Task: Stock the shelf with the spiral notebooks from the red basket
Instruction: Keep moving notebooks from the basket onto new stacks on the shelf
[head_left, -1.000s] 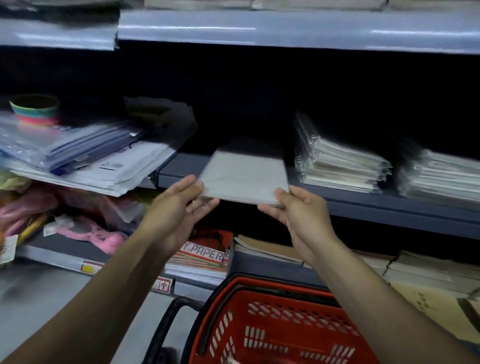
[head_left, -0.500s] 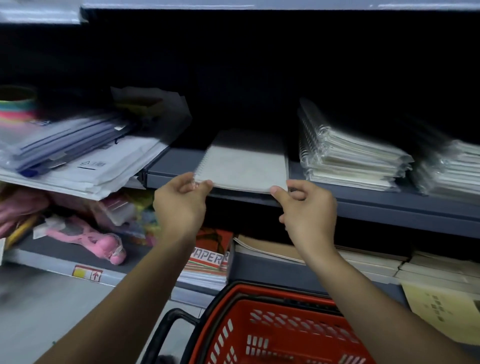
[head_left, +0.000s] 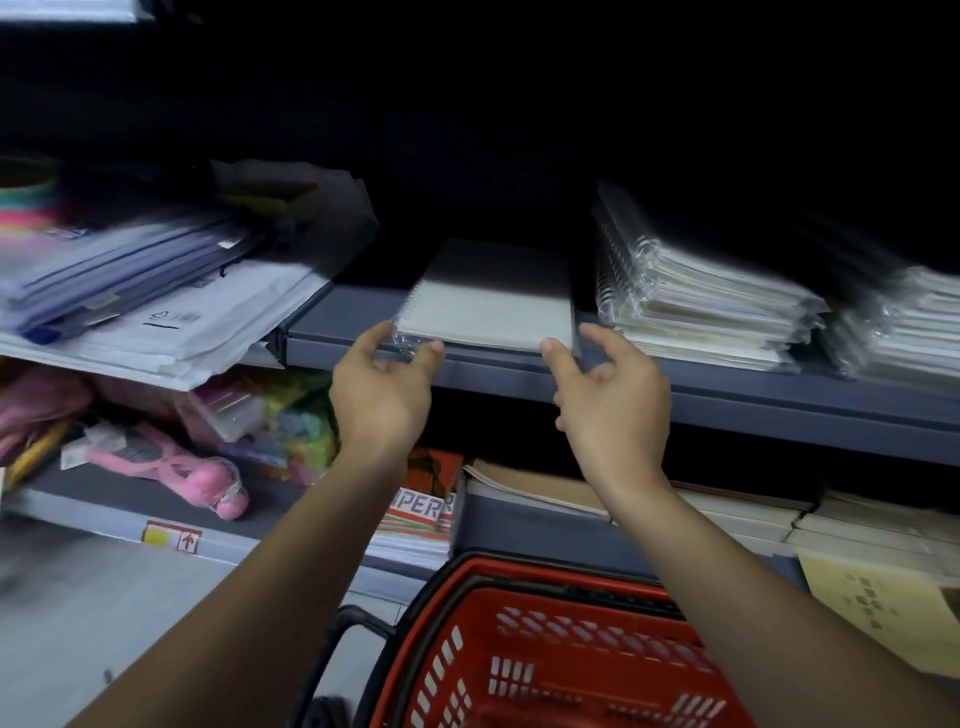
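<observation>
A white plastic-wrapped spiral notebook (head_left: 488, 306) lies flat on the grey metal shelf (head_left: 727, 395). The left hand (head_left: 382, 387) and right hand (head_left: 613, 400) touch its near corners above the red plastic basket (head_left: 545, 660).

Head view, facing forward and down, close to shelf (head_left: 675, 384)

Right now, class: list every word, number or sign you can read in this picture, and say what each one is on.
"PER" (partly hidden by the left arm): on the red-and-white pad on the lower shelf.
Upward red arrow: on the shelf tag.
Print on the white envelope: too blurred to read.
Marks on the yellow sheet: too small to read.
Notebook: no text visible.
</observation>
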